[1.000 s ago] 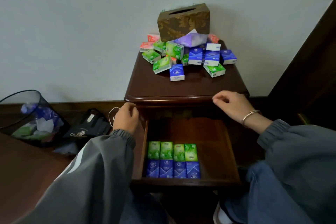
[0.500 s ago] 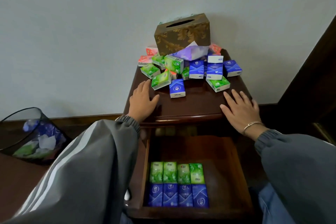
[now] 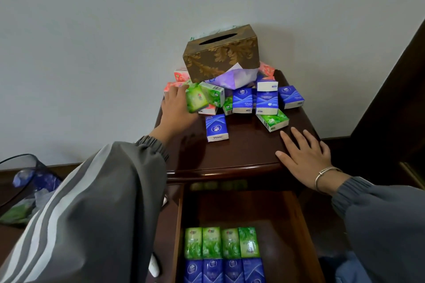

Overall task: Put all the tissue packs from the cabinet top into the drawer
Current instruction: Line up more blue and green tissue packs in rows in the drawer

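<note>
Green, blue and pink tissue packs lie piled on the dark wooden cabinet top (image 3: pixel 241 151), in front of a gold patterned tissue box (image 3: pixel 220 53). My left hand (image 3: pixel 177 110) has reached the pile's left side and grips a green tissue pack (image 3: pixel 195 100). A lone blue pack (image 3: pixel 216 127) lies nearest the front, and a green pack (image 3: pixel 272 120) sits to its right. My right hand (image 3: pixel 303 158) rests flat, fingers apart, on the cabinet top's front right corner. Below, the open drawer (image 3: pixel 294 225) holds a row of green packs (image 3: pixel 222 242) and a row of blue packs (image 3: pixel 224 271).
A dark mesh wastebasket (image 3: pixel 25 181) with crumpled wrappers stands on the floor at the left. A white wall rises behind the cabinet. Dark wooden furniture (image 3: pixel 395 99) runs along the right edge. A crumpled purple wrapper (image 3: pixel 232 78) lies under the tissue box.
My left hand moved forward from the cabinet's front edge into the pile and took hold of a green pack. My right hand stayed on the front right corner. The view tilted closer.
</note>
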The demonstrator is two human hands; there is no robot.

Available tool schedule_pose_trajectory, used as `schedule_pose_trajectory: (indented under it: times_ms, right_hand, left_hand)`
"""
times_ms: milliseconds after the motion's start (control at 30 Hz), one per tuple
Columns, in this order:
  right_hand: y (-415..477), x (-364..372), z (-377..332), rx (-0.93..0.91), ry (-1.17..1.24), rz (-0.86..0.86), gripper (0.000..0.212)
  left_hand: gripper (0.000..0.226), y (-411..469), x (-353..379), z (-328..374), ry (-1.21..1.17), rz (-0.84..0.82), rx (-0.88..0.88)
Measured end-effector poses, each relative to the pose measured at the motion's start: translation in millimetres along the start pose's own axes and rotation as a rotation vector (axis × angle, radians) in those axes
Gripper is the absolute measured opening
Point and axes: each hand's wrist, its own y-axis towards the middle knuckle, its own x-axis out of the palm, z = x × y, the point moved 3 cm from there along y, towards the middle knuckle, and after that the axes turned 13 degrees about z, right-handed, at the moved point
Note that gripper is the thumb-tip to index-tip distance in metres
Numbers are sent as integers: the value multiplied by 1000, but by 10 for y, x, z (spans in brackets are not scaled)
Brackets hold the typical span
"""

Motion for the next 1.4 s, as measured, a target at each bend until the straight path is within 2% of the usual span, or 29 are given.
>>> schedule_pose_trajectory:
  times_ms: [33,100,233,333,433,567,733,800,867,933,1000,1067,1133,1233,1300,1400]
  right_hand:
    - [-4,-7,-3,-2,0,1,61]
    - [-12,-20,-6,-1,-1,2,61]
    - [-18,-46,-29,6,-4,-4,61]
    - [-32,-62,-32,7,3,-9,61]
    - [-43,-80,-37,-1,2,-1,61]
    - [-50,-95,-59,-2,7,-6,61]
    - [-62,-109,-62,-6,2,7,60]
    - [-64,-112,-63,-2,2,5,60]
    - [-62,-113,-69,3,6,-5,60]
    - [-59,-111,-72,6,10,-13,60]
    - [-56,-109,-70,11,8,-13,60]
    - [-51,-106,-67,19,7,-11,60]
    - [-47,-109,-63,29,4,-14,59]
    - [-46,-111,-56,38,-6,-22,59]
    - [-45,-111,-59,44,-8,-32,59]
    - [-41,-121,-71,54,-9,-35,59]
  left_hand:
    - [69,56,-32,80,6,60,61]
    - [62,161,-40,272,96,72,222]
    - [59,293,68,547,359,-70,504]
    - [61,316,113,573,471,-92,610]
    - [56,326,129,562,479,-71,629]
    - [55,329,165,558,433,-89,551]
    - [45,304,72,547,327,-29,476]
    - [41,270,-76,478,166,2,300]
    - [42,209,-273,360,-27,7,40]
    - [33,115,-452,193,-269,-138,-203]
    - [22,-76,-574,24,-475,-418,-434]
    - [29,-317,-630,-148,-391,-663,-562]
    - [40,-527,-627,-290,-284,-743,-664]
    - [54,-696,-592,-347,-277,-567,-796]
    - [70,-737,-619,-281,-104,-423,-724]
    - [74,-876,-625,-9,71,-232,-528]
